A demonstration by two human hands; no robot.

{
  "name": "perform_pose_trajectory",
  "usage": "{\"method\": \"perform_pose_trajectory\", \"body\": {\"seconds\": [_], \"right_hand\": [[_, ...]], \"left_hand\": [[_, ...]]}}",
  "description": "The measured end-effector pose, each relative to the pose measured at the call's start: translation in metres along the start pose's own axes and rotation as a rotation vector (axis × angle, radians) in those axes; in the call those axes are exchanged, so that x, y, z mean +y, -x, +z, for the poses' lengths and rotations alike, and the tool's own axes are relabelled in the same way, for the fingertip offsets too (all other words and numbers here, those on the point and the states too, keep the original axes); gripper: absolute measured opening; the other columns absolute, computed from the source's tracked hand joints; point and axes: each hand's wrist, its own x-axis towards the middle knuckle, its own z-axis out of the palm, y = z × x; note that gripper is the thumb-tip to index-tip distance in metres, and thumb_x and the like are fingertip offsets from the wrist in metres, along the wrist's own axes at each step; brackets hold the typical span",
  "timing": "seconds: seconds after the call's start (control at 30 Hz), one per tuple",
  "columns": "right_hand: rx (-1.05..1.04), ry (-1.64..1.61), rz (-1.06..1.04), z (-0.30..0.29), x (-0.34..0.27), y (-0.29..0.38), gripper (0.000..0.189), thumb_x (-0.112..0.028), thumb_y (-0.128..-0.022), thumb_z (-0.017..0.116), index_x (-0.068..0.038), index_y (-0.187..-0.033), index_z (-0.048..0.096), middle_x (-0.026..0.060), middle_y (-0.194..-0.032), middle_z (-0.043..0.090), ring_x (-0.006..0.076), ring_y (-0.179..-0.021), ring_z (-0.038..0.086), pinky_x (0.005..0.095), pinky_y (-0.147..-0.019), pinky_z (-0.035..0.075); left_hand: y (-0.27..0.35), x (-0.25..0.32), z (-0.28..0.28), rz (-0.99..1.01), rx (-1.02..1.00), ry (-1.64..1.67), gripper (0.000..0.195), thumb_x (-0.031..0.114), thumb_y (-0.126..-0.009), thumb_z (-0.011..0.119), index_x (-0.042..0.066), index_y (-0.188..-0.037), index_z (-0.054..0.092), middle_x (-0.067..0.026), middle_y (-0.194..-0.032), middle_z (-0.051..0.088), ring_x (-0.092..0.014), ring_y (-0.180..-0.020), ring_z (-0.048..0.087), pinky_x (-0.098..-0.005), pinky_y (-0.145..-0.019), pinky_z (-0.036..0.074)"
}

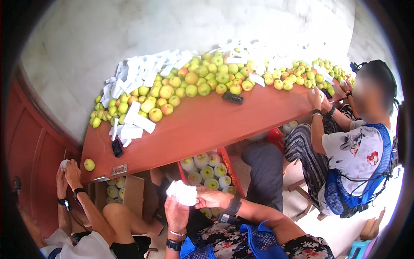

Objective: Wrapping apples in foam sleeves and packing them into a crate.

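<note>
Both my hands hold a white foam fruit net bunched around something round, above my lap; what lies inside is hidden by glare. My left hand (177, 210) grips the foam net (181, 193) from below and my right hand (213, 197) pinches its right side. Beyond them, under the table edge, stands a red carton (230, 168) of apples in white foam nets (207, 172). On the red-brown tabletop (194, 129) lies a long heap of green and reddish apples (191, 78). Flat white foam nets (131, 74) are piled behind it, others (132, 128) lie in front.
One co-worker's hands (69, 174) hold a white-wrapped item at the left, near a lone apple (89, 164) and a cardboard box (134, 194). Another co-worker (355, 145) sits at the right. Black objects (232, 98) lie on the table. A metal hasp (119, 170) is fixed at its edge.
</note>
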Motion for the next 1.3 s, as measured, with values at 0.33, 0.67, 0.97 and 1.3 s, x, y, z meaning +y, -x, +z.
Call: {"method": "perform_pose_trajectory", "body": {"seconds": [0.33,0.67,0.97,1.3], "right_hand": [[0.153,0.618,0.087,-0.013,-0.074,-0.017,0.033,-0.025,-0.080,0.060,-0.008,-0.107,0.051,0.0006,-0.094,0.057,0.0081,-0.081,0.054,0.0225,-0.068,0.046],[0.843,1.296,-0.770,-0.050,-0.318,-0.089,0.051,-0.021,-0.070,0.068,0.003,-0.110,0.048,0.0110,-0.098,0.058,0.0197,-0.088,0.056,0.0304,-0.078,0.045],[1.150,2.063,-0.632,-0.085,-0.447,-0.208,0.082,-0.036,-0.062,0.069,0.003,-0.124,0.033,0.0231,-0.116,0.046,0.0350,-0.108,0.043,0.0399,-0.090,0.037],[1.174,2.260,-0.472,-0.102,-0.461,-0.230,0.059,-0.031,-0.058,0.069,0.000,-0.102,0.044,0.0216,-0.097,0.054,0.0340,-0.094,0.050,0.0404,-0.082,0.041]], "left_hand": [[-0.037,-0.015,-0.051,0.013,0.173,-0.124,0.033,0.015,-0.087,0.047,0.000,-0.116,0.044,-0.0084,-0.111,0.054,-0.019,-0.099,0.054,-0.0325,-0.086,0.044],[-0.050,-0.041,-0.215,-0.238,0.484,-0.012,0.028,0.012,-0.089,0.045,-0.002,-0.113,0.046,-0.0108,-0.109,0.054,-0.023,-0.100,0.053,-0.0366,-0.089,0.042],[-0.049,-0.043,-0.254,-0.261,0.569,0.100,0.033,0.018,-0.090,0.043,0.002,-0.118,0.042,-0.0091,-0.113,0.051,-0.023,-0.104,0.049,-0.0364,-0.090,0.040],[-0.025,-0.038,-0.255,-0.234,0.550,0.130,0.034,0.022,-0.091,0.043,0.001,-0.118,0.044,-0.0081,-0.115,0.050,-0.020,-0.106,0.048,-0.0328,-0.092,0.039]]}}
